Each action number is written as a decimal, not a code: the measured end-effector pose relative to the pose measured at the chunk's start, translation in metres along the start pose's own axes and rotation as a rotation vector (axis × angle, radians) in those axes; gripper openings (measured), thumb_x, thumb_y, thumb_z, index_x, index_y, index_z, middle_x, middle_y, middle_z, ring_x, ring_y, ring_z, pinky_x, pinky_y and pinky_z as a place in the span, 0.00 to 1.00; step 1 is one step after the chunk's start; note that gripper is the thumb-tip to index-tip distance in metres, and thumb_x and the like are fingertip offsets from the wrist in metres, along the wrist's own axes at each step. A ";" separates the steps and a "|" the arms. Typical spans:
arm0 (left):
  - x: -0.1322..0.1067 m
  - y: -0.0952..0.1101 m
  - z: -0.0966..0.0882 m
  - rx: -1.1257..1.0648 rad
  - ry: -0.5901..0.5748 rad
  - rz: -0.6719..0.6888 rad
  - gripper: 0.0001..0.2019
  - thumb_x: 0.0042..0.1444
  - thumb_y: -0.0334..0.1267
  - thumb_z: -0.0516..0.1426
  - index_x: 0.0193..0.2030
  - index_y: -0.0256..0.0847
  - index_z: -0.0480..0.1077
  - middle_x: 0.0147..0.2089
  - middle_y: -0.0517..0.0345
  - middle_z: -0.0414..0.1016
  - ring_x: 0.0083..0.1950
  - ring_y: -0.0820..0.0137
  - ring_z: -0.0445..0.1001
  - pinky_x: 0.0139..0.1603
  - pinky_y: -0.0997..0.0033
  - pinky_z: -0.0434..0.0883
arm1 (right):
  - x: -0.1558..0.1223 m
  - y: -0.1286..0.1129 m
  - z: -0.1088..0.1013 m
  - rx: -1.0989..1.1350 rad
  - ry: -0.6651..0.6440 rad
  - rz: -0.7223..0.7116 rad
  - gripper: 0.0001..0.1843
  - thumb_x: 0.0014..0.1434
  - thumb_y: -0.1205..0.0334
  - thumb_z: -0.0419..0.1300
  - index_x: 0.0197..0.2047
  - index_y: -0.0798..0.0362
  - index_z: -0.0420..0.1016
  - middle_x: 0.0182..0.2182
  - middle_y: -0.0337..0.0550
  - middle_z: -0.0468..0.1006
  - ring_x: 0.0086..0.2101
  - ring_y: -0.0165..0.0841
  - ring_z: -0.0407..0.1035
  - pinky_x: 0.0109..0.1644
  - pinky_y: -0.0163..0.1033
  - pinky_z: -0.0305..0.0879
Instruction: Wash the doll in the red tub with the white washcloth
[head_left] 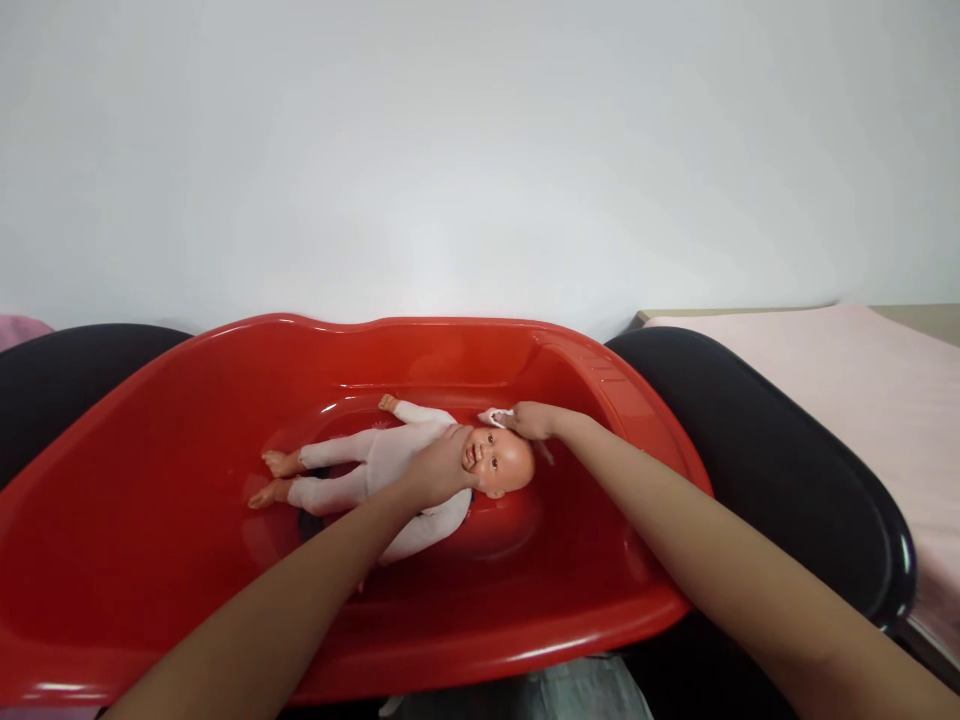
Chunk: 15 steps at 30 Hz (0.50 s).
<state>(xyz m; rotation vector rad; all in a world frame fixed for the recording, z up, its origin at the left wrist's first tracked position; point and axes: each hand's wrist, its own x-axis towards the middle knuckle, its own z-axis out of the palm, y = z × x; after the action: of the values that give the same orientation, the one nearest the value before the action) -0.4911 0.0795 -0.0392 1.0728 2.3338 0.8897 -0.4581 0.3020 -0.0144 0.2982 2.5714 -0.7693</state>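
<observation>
A baby doll (pixel 390 458) in a white bodysuit lies on its back in a red plastic baby tub (pixel 150 480), head to the right and feet to the left. My left hand (pixel 439 468) rests closed on the doll's chest and chin, holding it. My right hand (pixel 534 420) is at the top of the doll's bald head (pixel 504 462), pinched on a small white cloth (pixel 493 416) that touches the head.
The tub sits on a black rounded surface (pixel 780 450) that shows on both sides. A pink-covered mattress (pixel 862 400) lies at the right. A plain white wall (pixel 480 150) fills the background. A bit of pink fabric (pixel 19 330) shows at the far left.
</observation>
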 end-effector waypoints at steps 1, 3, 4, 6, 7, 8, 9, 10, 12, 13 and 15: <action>0.000 0.000 0.000 -0.011 0.006 0.001 0.22 0.46 0.44 0.67 0.48 0.45 0.68 0.51 0.52 0.76 0.49 0.55 0.75 0.48 0.62 0.70 | -0.001 -0.003 0.001 0.015 -0.036 -0.049 0.33 0.70 0.37 0.48 0.38 0.56 0.82 0.34 0.54 0.83 0.33 0.43 0.77 0.40 0.42 0.70; 0.000 0.002 0.000 -0.051 0.013 0.019 0.24 0.47 0.42 0.66 0.52 0.43 0.67 0.55 0.51 0.74 0.53 0.54 0.74 0.51 0.63 0.71 | -0.003 -0.010 0.002 0.064 -0.099 -0.207 0.29 0.70 0.39 0.50 0.42 0.54 0.82 0.41 0.51 0.84 0.39 0.42 0.77 0.44 0.39 0.70; -0.001 0.003 -0.001 -0.068 0.013 0.028 0.26 0.47 0.41 0.65 0.53 0.43 0.67 0.57 0.50 0.73 0.54 0.54 0.74 0.53 0.63 0.71 | -0.003 -0.013 0.002 0.086 -0.109 -0.284 0.28 0.70 0.40 0.50 0.43 0.53 0.82 0.44 0.49 0.84 0.41 0.41 0.77 0.46 0.38 0.70; -0.001 0.006 -0.002 -0.076 0.013 0.040 0.27 0.47 0.41 0.66 0.54 0.43 0.67 0.57 0.50 0.73 0.55 0.54 0.73 0.54 0.64 0.71 | -0.003 -0.014 0.000 0.063 -0.107 -0.301 0.27 0.69 0.41 0.51 0.42 0.53 0.82 0.45 0.48 0.84 0.42 0.42 0.76 0.46 0.39 0.69; -0.002 0.007 -0.003 -0.065 0.012 0.036 0.25 0.47 0.42 0.66 0.53 0.44 0.67 0.56 0.52 0.74 0.55 0.54 0.74 0.54 0.64 0.71 | -0.003 -0.012 -0.001 0.024 -0.087 -0.232 0.27 0.69 0.41 0.51 0.41 0.54 0.82 0.42 0.50 0.84 0.40 0.42 0.77 0.45 0.40 0.70; -0.002 0.008 -0.004 -0.048 0.006 0.019 0.24 0.46 0.43 0.66 0.51 0.45 0.68 0.53 0.53 0.76 0.53 0.55 0.74 0.53 0.64 0.71 | -0.003 -0.009 -0.002 -0.017 -0.071 -0.128 0.28 0.69 0.40 0.51 0.39 0.55 0.81 0.38 0.52 0.84 0.37 0.43 0.77 0.43 0.41 0.70; -0.002 0.009 -0.005 -0.030 -0.006 -0.002 0.22 0.46 0.44 0.67 0.48 0.46 0.69 0.51 0.54 0.77 0.50 0.55 0.75 0.51 0.63 0.71 | -0.003 -0.005 -0.004 -0.044 -0.068 -0.017 0.30 0.69 0.39 0.50 0.38 0.57 0.81 0.34 0.54 0.83 0.34 0.44 0.77 0.40 0.42 0.70; -0.002 0.010 -0.006 -0.021 -0.023 -0.014 0.21 0.45 0.44 0.67 0.46 0.46 0.69 0.48 0.55 0.78 0.48 0.56 0.75 0.49 0.64 0.72 | -0.003 -0.002 -0.005 -0.045 -0.079 0.074 0.32 0.69 0.38 0.49 0.39 0.58 0.81 0.30 0.55 0.82 0.30 0.44 0.76 0.38 0.44 0.70; -0.002 0.011 -0.007 -0.026 -0.060 0.002 0.22 0.45 0.46 0.68 0.47 0.46 0.70 0.47 0.55 0.78 0.47 0.55 0.76 0.47 0.64 0.72 | -0.003 0.000 -0.005 0.001 -0.113 0.112 0.35 0.69 0.36 0.48 0.42 0.59 0.82 0.28 0.54 0.81 0.27 0.43 0.76 0.37 0.44 0.71; -0.001 0.010 -0.007 -0.035 -0.069 0.024 0.24 0.44 0.46 0.68 0.48 0.46 0.71 0.48 0.55 0.78 0.48 0.54 0.76 0.48 0.64 0.72 | -0.003 -0.001 -0.005 0.024 -0.125 0.054 0.34 0.69 0.35 0.49 0.44 0.58 0.82 0.30 0.53 0.82 0.28 0.43 0.77 0.38 0.43 0.71; 0.001 0.008 -0.005 -0.041 -0.047 0.067 0.27 0.45 0.48 0.68 0.52 0.45 0.71 0.52 0.52 0.77 0.52 0.52 0.75 0.51 0.63 0.72 | -0.002 -0.006 -0.003 0.040 -0.127 -0.133 0.31 0.68 0.36 0.51 0.46 0.55 0.82 0.39 0.51 0.84 0.36 0.42 0.78 0.44 0.41 0.71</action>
<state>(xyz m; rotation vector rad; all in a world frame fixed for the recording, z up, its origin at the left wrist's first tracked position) -0.4905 0.0821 -0.0297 1.1485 2.2442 0.9226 -0.4588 0.2989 -0.0086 0.0876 2.4777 -0.8590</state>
